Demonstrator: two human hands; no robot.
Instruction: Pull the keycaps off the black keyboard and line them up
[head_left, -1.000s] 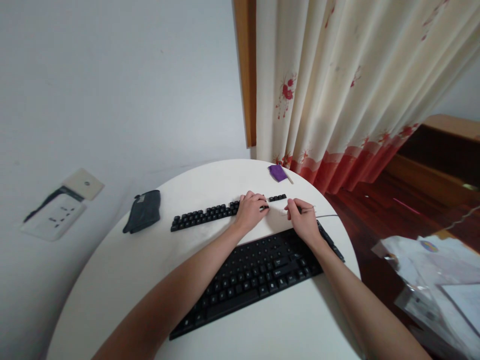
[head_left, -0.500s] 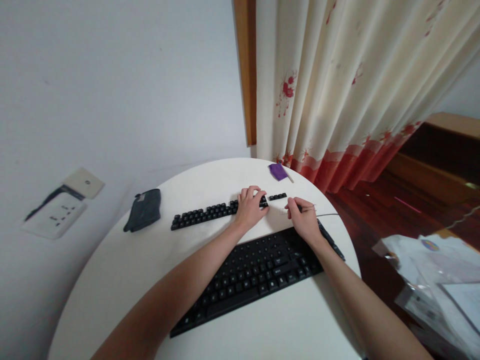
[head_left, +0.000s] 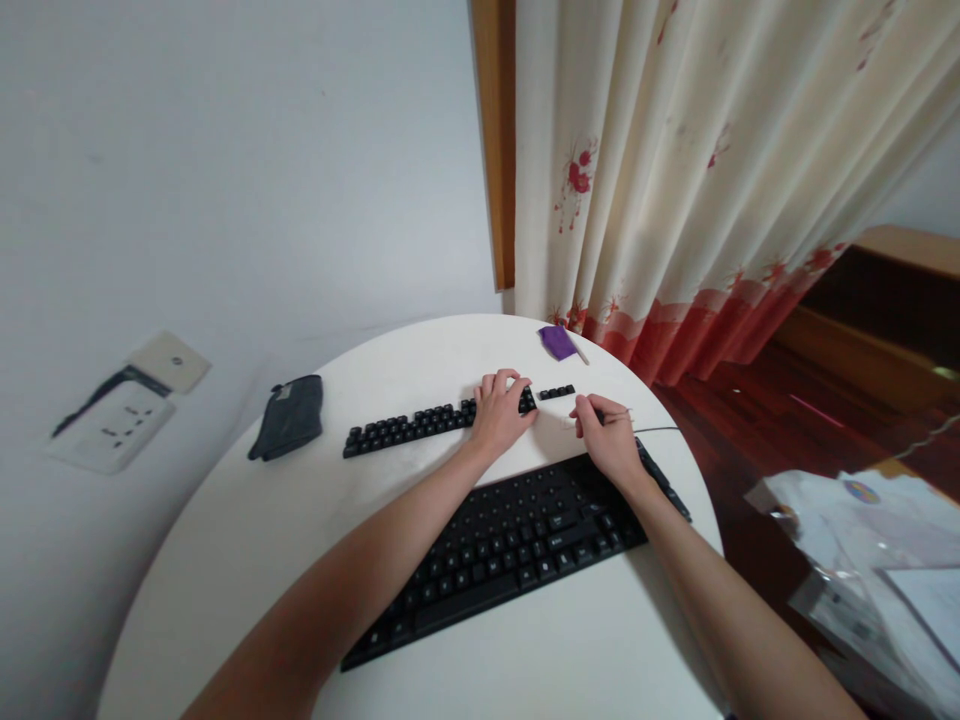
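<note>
Loose black keycaps [head_left: 405, 431] stand in rows across the white table. My left hand [head_left: 495, 412] rests over their right end, thumb and forefinger on either side of the last caps. A short separate row of keycaps [head_left: 556, 392] lies just beyond its fingertips. My right hand [head_left: 604, 436] is closed on a slim tool [head_left: 616, 415] with a dark handle and thin wire-like end; the rest of it is hidden in the fingers. Below both hands lies a black keyboard [head_left: 510, 560], partly covered by my left forearm, with caps off its upper rows.
A dark pouch [head_left: 289, 418] lies at the table's left edge. Toward the back is a purple cloth [head_left: 556, 342] with a pale stick. A dark strip-like object [head_left: 661, 480] sits beside my right wrist, and a cable [head_left: 656, 429] runs off the right edge.
The view has shifted very slightly. Both hands, the keycaps and the keyboard keep their places.
</note>
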